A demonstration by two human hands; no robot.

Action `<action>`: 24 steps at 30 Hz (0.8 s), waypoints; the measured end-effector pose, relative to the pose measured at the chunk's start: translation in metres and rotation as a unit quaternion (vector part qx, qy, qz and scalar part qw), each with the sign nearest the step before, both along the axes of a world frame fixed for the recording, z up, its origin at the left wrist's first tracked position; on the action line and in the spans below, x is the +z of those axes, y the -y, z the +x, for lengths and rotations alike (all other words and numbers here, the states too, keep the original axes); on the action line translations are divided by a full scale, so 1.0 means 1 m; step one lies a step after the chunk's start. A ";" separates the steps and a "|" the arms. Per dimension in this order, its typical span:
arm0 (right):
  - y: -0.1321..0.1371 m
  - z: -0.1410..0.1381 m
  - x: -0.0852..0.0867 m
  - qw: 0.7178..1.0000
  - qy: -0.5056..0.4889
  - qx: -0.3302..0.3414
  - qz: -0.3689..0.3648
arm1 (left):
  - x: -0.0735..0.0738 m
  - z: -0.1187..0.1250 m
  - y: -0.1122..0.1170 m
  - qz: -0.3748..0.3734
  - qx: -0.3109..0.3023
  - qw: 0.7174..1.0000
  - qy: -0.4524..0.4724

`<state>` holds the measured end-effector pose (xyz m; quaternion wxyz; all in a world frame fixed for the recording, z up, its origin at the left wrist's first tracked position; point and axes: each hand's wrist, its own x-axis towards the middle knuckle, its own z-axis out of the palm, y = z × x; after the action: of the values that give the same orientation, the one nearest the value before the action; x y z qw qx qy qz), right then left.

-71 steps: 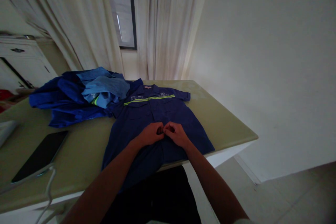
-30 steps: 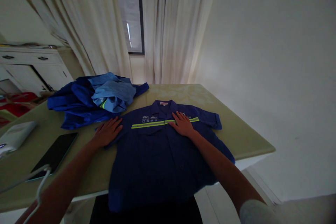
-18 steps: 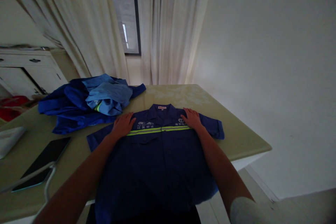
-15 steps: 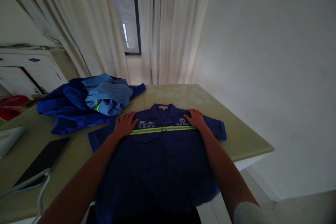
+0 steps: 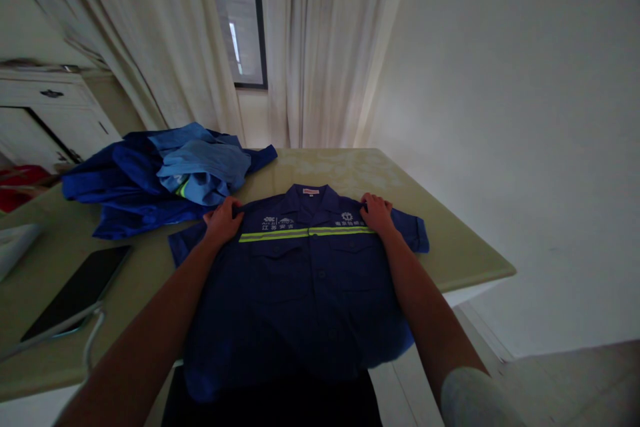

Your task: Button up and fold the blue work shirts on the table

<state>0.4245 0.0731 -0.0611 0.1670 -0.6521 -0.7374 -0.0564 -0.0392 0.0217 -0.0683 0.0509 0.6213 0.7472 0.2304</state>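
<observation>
The navy short-sleeved cloth work shirt point(image 5: 285, 287) has come closer to the person since the earliest picture: its collar point(image 5: 311, 203) has left the far edge of the pale green desk point(image 5: 340, 163), and its whole lower front now hangs past the near edge. The sleeve point(image 5: 183, 243) by the left hand point(image 5: 224, 219), earlier bunched against the heap of blue garments point(image 5: 203, 170), now spreads out beside it. Both hands, first together at the lower front, then flat on the shoulders, now have their fingers point(image 5: 231, 202) curled, the left hand and right hand point(image 5: 377, 215) gripping shoulder cloth.
</observation>
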 end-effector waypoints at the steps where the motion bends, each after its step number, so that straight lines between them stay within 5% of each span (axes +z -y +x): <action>1: 0.000 -0.001 0.000 1.000 0.005 0.003 0.009 | 0.000 -0.002 -0.003 0.003 -0.002 1.000 0.008; 9: -0.011 -0.002 -0.004 1.000 0.013 -0.009 -0.014 | 0.008 -0.001 -0.038 -0.068 -0.011 0.997 0.022; 14: -0.013 0.001 -0.006 0.999 -0.003 -0.035 -0.027 | -0.003 0.010 -0.029 0.031 -0.016 0.999 0.017; 18: -0.011 -0.003 -0.003 0.999 0.009 -0.039 -0.032 | -0.003 0.009 -0.024 0.046 -0.072 0.995 0.059; 24: -0.007 -0.006 -0.001 0.999 -0.007 -0.031 -0.008 | 0.000 0.008 -0.024 0.046 -0.062 0.993 0.085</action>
<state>0.4185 0.0806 -0.0616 0.1653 -0.6761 -0.7162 -0.0508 -0.0316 0.0453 -0.0679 0.0994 0.6460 0.6890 0.3132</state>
